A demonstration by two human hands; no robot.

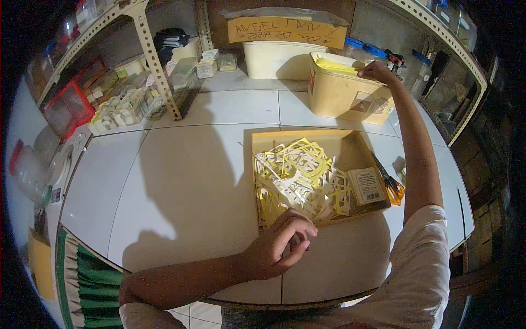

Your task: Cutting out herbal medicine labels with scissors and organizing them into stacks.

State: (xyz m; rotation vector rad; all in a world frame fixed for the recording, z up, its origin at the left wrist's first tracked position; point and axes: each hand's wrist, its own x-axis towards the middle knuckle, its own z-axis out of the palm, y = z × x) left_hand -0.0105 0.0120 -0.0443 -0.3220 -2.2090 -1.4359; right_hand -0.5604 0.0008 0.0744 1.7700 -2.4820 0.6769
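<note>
My right hand (377, 73) reaches to the right rim of a cream plastic tub (349, 96) at the back, beside yellow paper sheets (335, 66) standing in it. Whether its fingers grip a sheet or the rim is unclear. My left hand (289, 242) rests near the front edge of a shallow cardboard box (363, 146), fingers loosely curled, with nothing visible in them. White and yellow paper offcuts (304, 177) fill much of that box. A small printed packet (365, 186) lies at its right side. Scissors with orange handles (395, 193) lie just outside the box's right wall.
Another cream tub (275, 59) stands behind, under a cardboard sign with writing. Bundled small packets (123, 109) and a red-rimmed container (70, 109) are at the left. A perforated metal shelf post (158, 66) rises from the white tiled table (181, 164). Blue-lidded jars (372, 51) stand at the back right.
</note>
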